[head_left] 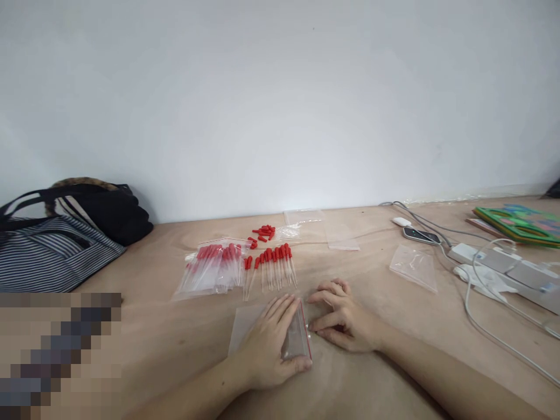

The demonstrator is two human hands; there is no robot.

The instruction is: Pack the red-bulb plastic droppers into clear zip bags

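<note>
While the left hand (268, 344) lies flat on a small clear bag (294, 337) at lower centre of the frame, palm down and fingers spread, its thumb hooks under the bag's near edge; it presses rather than clenches. Just beside it, the right hand (343, 318) rests on the table (175, 344) with fingers curled and fingertips at the bag's red zip edge, grasping nothing that I can make out. That bag looks thin, limp and slick, nearly weightless, likely to slide or crumple; the stiffer red zip strip along its right side seems the best place to pinch it.

Above the hands, a fan of loose droppers (273, 267) lies on the wood, each a slender clear tube with a soft red bulb: light, prone to roll, probably easy to crack. Left of them sit filled bags (214, 267); red caps (263, 232) scatter higher up. Empty bags (413, 267) lie to the right, with a phone (420, 235) and white cables (476, 303) beyond. A striped cloth bag (52, 254) slumps at left.
</note>
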